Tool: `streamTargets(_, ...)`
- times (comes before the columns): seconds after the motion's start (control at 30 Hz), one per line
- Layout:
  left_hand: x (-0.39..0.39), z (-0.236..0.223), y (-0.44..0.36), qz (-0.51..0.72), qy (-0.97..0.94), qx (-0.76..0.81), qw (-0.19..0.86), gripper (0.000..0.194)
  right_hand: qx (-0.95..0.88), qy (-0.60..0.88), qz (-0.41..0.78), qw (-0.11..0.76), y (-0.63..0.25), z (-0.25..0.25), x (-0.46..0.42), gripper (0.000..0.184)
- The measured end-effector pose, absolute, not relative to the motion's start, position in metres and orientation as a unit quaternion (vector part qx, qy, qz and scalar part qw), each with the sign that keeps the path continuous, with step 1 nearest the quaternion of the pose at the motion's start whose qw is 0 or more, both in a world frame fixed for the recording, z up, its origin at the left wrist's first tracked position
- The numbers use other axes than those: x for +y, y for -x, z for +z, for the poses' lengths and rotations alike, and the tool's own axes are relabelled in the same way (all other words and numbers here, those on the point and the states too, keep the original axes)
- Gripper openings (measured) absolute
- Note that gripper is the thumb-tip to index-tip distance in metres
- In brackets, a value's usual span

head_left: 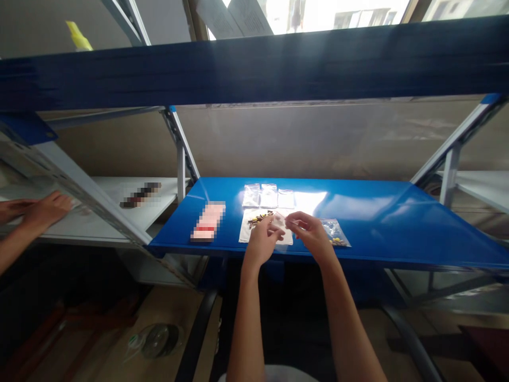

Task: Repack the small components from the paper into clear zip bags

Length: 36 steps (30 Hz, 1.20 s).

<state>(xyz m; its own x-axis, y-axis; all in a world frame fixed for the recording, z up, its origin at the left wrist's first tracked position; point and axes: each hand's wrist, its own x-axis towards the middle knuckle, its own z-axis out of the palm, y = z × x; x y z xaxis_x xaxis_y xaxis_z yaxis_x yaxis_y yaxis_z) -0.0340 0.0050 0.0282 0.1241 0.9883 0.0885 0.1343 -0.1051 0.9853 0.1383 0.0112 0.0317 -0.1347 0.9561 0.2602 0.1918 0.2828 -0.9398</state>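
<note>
My left hand (260, 243) and my right hand (314, 232) meet over the front of the blue tabletop, fingers pinched on a small clear plastic bag (280, 219) between them. Under it lies a white sheet (244, 235), bearing a pile of small dark and yellow pieces (256, 219) beside my left fingers; they are too small to name. To the right of my right hand rests a clear bag of similar pieces (337, 236). Behind the sheet, three small clear bags (269, 196) lie in a row. Fingers partly hide the held bag.
A pixelated pink and white item (209, 222) lies left on the blue table (397, 223). A blue shelf beam (254, 69) crosses above, with metal uprights (185, 143) at the sides. Further left, another person's hands (50, 209) work at a white table (107, 185).
</note>
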Motion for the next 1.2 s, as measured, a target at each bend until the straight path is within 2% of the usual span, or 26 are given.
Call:
streamTargets(0.07, -0.005, 0.032, 0.048, 0.42, -0.612, 0.503, 0.443, 0.04, -0.659, 0.46, 0.377, 0.46, -0.133, 0.029, 0.014, 0.029)
streamTargets(0.17, -0.014, 0.044, 0.064, 0.398, -0.638, 0.58, 0.313, 0.049, -0.65, 0.478, 0.381, 0.452, -0.123, 0.026, 0.016, 0.026)
streamTargets(0.27, -0.021, 0.056, 0.067, 0.392, -0.676, 0.59, 0.202, 0.062, -0.649, 0.469, 0.395, 0.45, -0.11, 0.027, 0.013, 0.029)
streamTargets(0.37, -0.024, 0.06, 0.06, 0.352, -0.698, 0.603, 0.158, 0.065, -0.653, 0.453, 0.404, 0.453, -0.099, 0.026, 0.011, 0.032)
streamTargets(0.43, -0.024, 0.059, 0.057, 0.322, -0.693, 0.629, 0.143, 0.061, -0.652, 0.459, 0.399, 0.453, -0.095, 0.024, 0.011, 0.034)
streamTargets(0.53, -0.022, 0.055, 0.058, 0.32, -0.69, 0.632, 0.146, 0.052, -0.657, 0.467, 0.398, 0.438, -0.093, 0.019, 0.012, 0.038)
streamTargets(0.7, -0.017, 0.043, 0.078, 0.364, -0.696, 0.593, 0.175, 0.05, -0.652, 0.415, 0.456, 0.441, -0.089, 0.01, 0.016, 0.037)
streamTargets(0.83, -0.016, 0.039, 0.095, 0.369, -0.687, 0.602, 0.168, 0.05, -0.726, 0.449, 0.312, 0.416, -0.084, -0.003, 0.03, 0.014)
streamTargets(0.93, -0.018, 0.039, 0.105, 0.374, -0.678, 0.609, 0.172, 0.055, -0.795, 0.461, 0.212, 0.332, -0.079, -0.013, 0.043, 0.015)
streamTargets(1.07, -0.019, 0.037, 0.112, 0.392, -0.658, 0.605, 0.216, 0.057, -0.836, 0.456, 0.164, 0.258, -0.074, -0.017, 0.054, 0.013)
streamTargets(1.2, -0.019, 0.033, 0.117, 0.394, -0.641, 0.607, 0.256, 0.042, -0.844, 0.437, 0.171, 0.261, -0.077, -0.006, 0.055, 0.013)
